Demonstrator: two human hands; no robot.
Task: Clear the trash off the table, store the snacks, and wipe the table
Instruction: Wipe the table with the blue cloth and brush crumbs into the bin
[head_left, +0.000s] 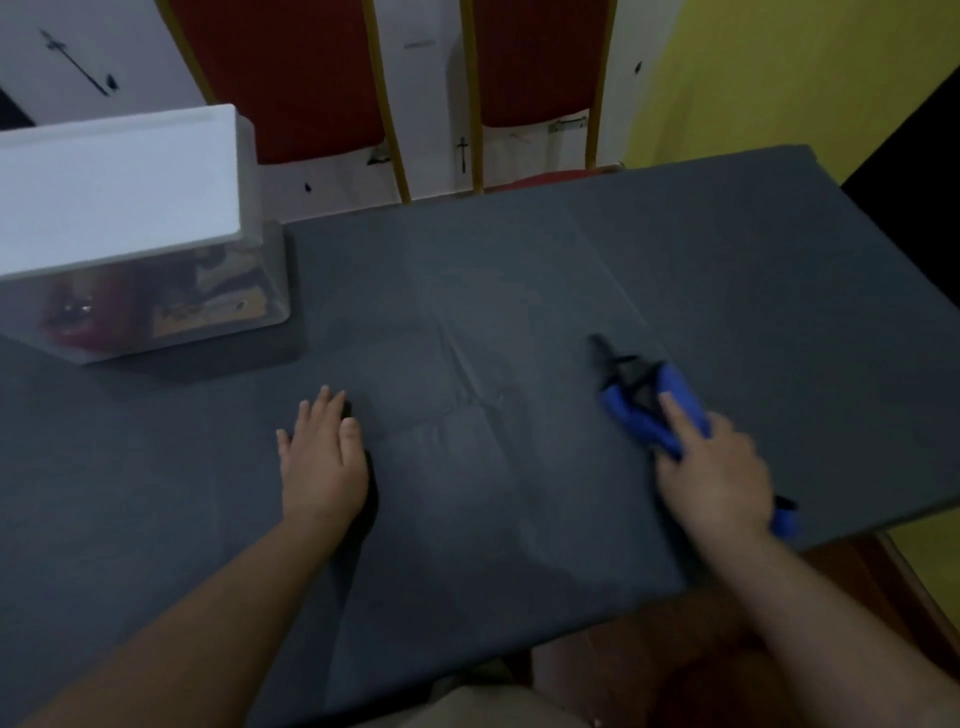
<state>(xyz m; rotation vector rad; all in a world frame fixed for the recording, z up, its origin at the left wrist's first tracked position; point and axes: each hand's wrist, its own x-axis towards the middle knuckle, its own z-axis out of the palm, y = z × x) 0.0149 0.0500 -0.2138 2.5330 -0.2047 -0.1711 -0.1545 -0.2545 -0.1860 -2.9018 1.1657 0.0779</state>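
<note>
Under right hand (714, 478): blurred blue spray bottle (649, 405), gripped; left hand (322, 457) spread flat.

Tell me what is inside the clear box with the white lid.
Through the wall of the clear box, red and tan packets show, likely snacks, too blurred to identify. The white lid covers the top, hiding whatever lies higher or farther back.
</note>
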